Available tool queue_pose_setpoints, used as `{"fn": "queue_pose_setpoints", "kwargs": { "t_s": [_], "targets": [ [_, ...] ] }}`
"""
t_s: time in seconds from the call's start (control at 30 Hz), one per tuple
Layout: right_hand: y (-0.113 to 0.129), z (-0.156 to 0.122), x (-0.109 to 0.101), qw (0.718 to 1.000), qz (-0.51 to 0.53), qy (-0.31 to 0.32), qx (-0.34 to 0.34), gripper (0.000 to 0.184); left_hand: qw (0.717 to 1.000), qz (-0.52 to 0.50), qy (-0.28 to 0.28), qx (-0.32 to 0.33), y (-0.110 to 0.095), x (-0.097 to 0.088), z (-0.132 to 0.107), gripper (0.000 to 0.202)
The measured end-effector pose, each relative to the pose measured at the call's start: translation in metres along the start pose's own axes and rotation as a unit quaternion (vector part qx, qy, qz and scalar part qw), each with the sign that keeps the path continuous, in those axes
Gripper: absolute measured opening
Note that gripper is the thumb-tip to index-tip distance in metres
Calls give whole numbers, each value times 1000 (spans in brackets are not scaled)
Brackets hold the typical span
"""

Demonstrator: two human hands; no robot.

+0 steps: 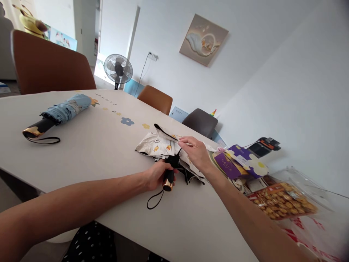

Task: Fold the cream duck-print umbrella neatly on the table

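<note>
A white folding umbrella (pixel 160 143) with small yellow cartoon prints lies loosely collapsed over the table, its canopy panels fanned out and black underneath. My left hand (pixel 159 175) is closed round its black handle, which ends in a gold cap with a black wrist loop hanging toward me. My right hand (pixel 195 151) pinches the edge of a canopy panel between thumb and fingers. Farther left lies a light blue folding umbrella (pixel 69 108), furled, with a black and gold handle and its own strap.
The white table (pixel 109 160) has printed flowers. A purple tissue box (pixel 240 160), a clear pack of brown snacks (pixel 286 200) and a red-and-white plastic bag (pixel 316 233) crowd the right side. Brown chairs (pixel 51 65) and a fan (pixel 118 69) stand beyond.
</note>
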State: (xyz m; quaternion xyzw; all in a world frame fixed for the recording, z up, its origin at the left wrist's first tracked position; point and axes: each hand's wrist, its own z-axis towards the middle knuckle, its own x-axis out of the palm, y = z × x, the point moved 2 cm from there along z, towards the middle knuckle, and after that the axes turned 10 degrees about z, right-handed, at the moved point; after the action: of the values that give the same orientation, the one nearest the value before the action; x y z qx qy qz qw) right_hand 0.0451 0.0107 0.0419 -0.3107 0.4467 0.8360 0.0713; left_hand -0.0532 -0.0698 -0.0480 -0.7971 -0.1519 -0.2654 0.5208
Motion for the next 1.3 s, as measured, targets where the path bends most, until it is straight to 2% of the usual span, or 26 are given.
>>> {"fn": "queue_pose_setpoints", "kwargs": {
  "t_s": [0.1,0.23,0.33,0.4,0.47,0.53,0.57,0.67,0.77,0.83,0.9,1.03,1.17,1.3],
  "targets": [
    [-1,1,0,998,36,-49,17,18,1000,8,-5,5,0,-1,0,29],
    [-2,8,0,981,143,-125,38,21,1000,17,-9,-1,0,-1,1,24],
    [3,14,-1,970,191,-145,34,21,999,29,-33,-10,0,-3,3,18],
    [9,14,-2,978,160,-133,23,21,998,45,-45,-17,2,-4,4,18],
    [16,10,-1,993,88,-79,-4,21,997,61,-51,-19,3,-5,5,21],
    [22,4,3,999,-1,23,-49,18,996,73,-54,-16,4,-5,5,26],
    [24,0,6,992,-50,81,-77,15,996,76,-55,-13,4,-5,5,29],
    [23,-12,14,939,-212,210,-169,13,996,75,-44,4,4,-4,5,34],
    [18,-18,19,879,-337,232,-243,15,997,75,-31,15,3,-3,3,34],
    [17,-17,21,864,-366,209,-276,13,996,80,-31,13,2,-2,1,32],
    [19,-13,20,866,-362,171,-299,17,995,96,-32,8,1,0,-1,32],
    [29,3,18,892,-335,77,-294,20,989,146,-28,3,-1,2,-4,37],
    [39,19,16,905,-313,27,-287,19,987,158,-21,10,-2,2,-6,39],
    [51,30,11,936,-239,-59,-251,18,986,169,-11,-5,0,0,-5,42]
  ]
}}
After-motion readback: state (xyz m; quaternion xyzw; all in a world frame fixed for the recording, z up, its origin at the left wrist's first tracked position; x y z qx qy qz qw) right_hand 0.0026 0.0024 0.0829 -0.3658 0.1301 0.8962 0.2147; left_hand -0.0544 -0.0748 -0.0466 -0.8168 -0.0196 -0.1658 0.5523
